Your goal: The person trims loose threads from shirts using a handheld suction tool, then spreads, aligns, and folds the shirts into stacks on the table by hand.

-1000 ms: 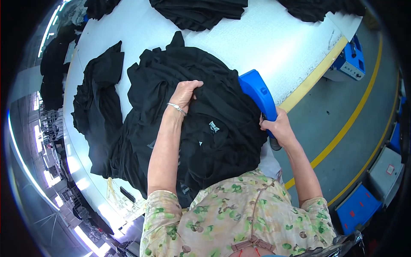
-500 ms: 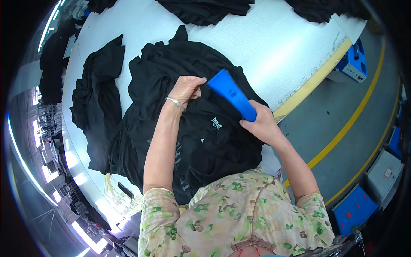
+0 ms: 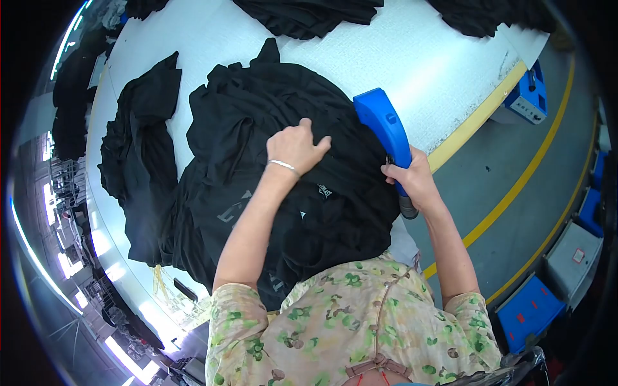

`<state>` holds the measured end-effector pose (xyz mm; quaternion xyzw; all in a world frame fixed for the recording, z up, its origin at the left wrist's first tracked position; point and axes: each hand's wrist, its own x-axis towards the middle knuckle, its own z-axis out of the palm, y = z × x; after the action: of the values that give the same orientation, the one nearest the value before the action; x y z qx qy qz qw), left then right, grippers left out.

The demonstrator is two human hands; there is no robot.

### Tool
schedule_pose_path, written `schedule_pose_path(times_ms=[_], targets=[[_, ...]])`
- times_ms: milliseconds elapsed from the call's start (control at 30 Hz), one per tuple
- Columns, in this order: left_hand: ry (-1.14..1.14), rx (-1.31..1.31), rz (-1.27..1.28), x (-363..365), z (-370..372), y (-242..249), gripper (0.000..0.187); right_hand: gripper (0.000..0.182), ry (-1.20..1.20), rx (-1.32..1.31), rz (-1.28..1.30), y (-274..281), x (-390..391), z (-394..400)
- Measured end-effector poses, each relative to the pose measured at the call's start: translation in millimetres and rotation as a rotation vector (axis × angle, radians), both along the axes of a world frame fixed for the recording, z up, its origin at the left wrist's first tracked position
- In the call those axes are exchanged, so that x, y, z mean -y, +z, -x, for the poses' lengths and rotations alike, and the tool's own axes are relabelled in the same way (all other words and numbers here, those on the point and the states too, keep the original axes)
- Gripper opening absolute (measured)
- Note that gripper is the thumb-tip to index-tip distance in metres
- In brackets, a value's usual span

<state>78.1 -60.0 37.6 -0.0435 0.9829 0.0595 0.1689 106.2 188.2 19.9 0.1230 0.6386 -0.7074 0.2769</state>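
My right hand [image 3: 413, 180] grips a blue hand-held device [image 3: 386, 125] by its handle. The device has a broad, blunt head, a curved body and a dark grey end below my fist. Its head overlaps the right edge of a black garment [image 3: 222, 154] heaped on the table. On that cloth lies my left hand [image 3: 296, 148], back upward, thumb and index finger spread apart, with a silver bracelet at the wrist. Small white lettering [image 3: 324, 190] shows on the fabric just below it, and fainter grey print [image 3: 235, 209] to its left.
Another black garment [image 3: 145, 141] lies left of the heap. More dark cloth [image 3: 309, 16] sits along the far side of the white table [image 3: 425, 71]. Off its yellow right edge stand a blue machine box [image 3: 529, 96] and, farther down, blue bins [image 3: 531, 312] on a grey floor with yellow lines.
The blue device has swung right and away from my left hand, toward the heap's edge. My left hand has unfolded from a pinch and shifted slightly right and down over the cloth.
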Motion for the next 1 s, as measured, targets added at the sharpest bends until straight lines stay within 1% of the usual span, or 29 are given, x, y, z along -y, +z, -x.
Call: schedule_pose_path(times_ms=[67,100,133,233,333,433,533,633,733,767,833,933,967,1000], targets=[[-0.070,-0.163,0.066,-10,1,-25,0.042,0.015,0.025,0.005,-0.010,-2,2,0],[-0.105,-0.234,0.123,-11,5,-38,0.033,0.015,0.047,-0.003,-0.025,-2,4,-1],[-0.117,-0.282,0.126,-9,8,-47,0.030,0.015,0.069,-0.010,-0.041,-2,4,-1],[-0.123,-0.412,0.124,-3,10,-58,0.018,0.026,0.128,-0.156,-0.199,-10,6,2],[-0.058,-0.393,0.143,-6,6,-59,0.018,0.031,0.243,-0.286,-0.404,2,15,10],[-0.077,-0.401,0.141,-2,5,-63,0.012,0.031,0.422,-0.297,-0.473,0,19,22],[-0.097,-0.580,0.041,1,-6,-59,0.009,0.030,0.290,-0.214,-0.386,7,17,25],[-0.092,-0.664,-0.029,1,-14,-56,0.009,0.029,0.369,-0.284,-0.348,7,17,25],[-0.050,-0.770,-0.061,4,-17,-59,0.017,0.029,0.453,-0.255,-0.326,2,17,30],[-0.040,-0.780,-0.071,5,-19,-59,0.024,0.029,0.392,-0.193,-0.287,3,17,31],[-0.038,-0.816,-0.087,6,-21,-58,0.025,0.029,0.261,-0.059,-0.212,17,17,31],[-0.035,-0.861,-0.124,4,-21,-56,0.026,0.029,0.398,-0.153,-0.199,13,15,28],[-0.030,-0.873,-0.135,3,-21,-56,0.026,0.029,0.476,-0.227,-0.243,8,16,29],[-0.031,-0.892,-0.149,2,-21,-55,0.026,0.029,0.432,-0.225,-0.256,9,16,28]])
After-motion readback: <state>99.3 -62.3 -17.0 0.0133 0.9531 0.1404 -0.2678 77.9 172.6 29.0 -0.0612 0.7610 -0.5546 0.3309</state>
